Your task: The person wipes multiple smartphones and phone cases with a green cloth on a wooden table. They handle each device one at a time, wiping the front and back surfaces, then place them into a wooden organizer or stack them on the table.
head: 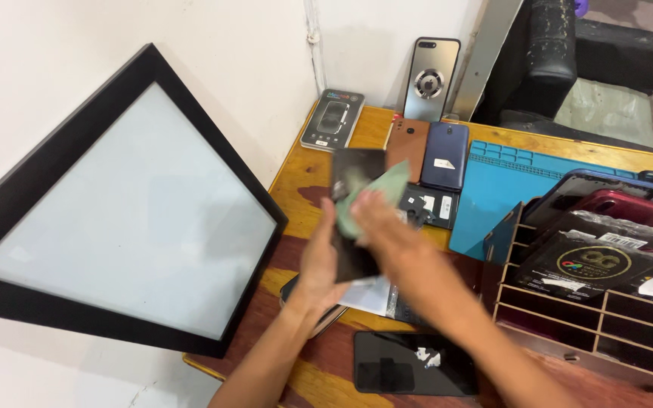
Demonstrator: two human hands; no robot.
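Green cloth [376, 195] gripped in right hand [379, 223] fingers; left hand [323, 257] fingers clasp dark phone [355, 174].

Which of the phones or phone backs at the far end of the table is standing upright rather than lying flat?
The silver phone back with the round ring, propped against the wall. The brown one and the dark blue one in front of it lie flat on the wooden table.

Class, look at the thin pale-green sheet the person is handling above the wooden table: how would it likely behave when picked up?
The pale-green sheet looks thin and curved under the right hand, so it is probably floppy and light. Blurred, so its surface is unclear. The left hand backs it with a dark flat panel, probably stiffer.
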